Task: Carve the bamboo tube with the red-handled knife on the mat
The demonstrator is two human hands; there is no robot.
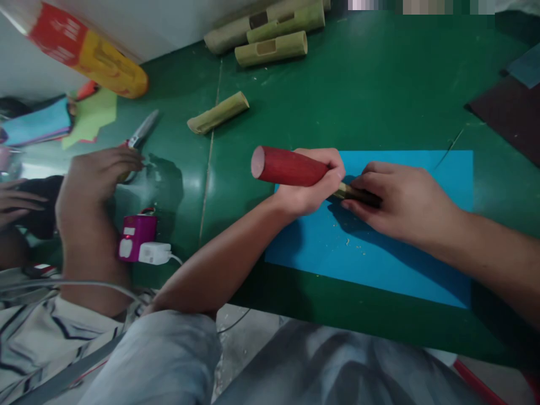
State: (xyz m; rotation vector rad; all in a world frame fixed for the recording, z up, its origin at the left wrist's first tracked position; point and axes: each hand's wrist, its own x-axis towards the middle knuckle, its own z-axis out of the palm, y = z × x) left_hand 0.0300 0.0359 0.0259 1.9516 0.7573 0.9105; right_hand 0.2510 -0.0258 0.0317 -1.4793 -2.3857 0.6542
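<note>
My left hand [314, 183] is wrapped round the thick red wooden handle [291, 167] of a tool; its working end is hidden by my fingers. Against it, my right hand [396, 197] pinches a short, narrow piece of bamboo [352, 193], dark toward my palm. The two hands nearly meet above a blue sheet of paper [405, 270], where small pale shavings [348, 242] lie below the bamboo piece.
Cut bamboo tubes [270, 52] lie at the back, and a shorter one [219, 112] sits nearer. On the left, a co-worker's hand [99, 169] is at scissors [141, 129], beside a purple box [137, 236] with a white plug. A bottle [90, 53] and dark sheets [512, 112] flank the green table [379, 84].
</note>
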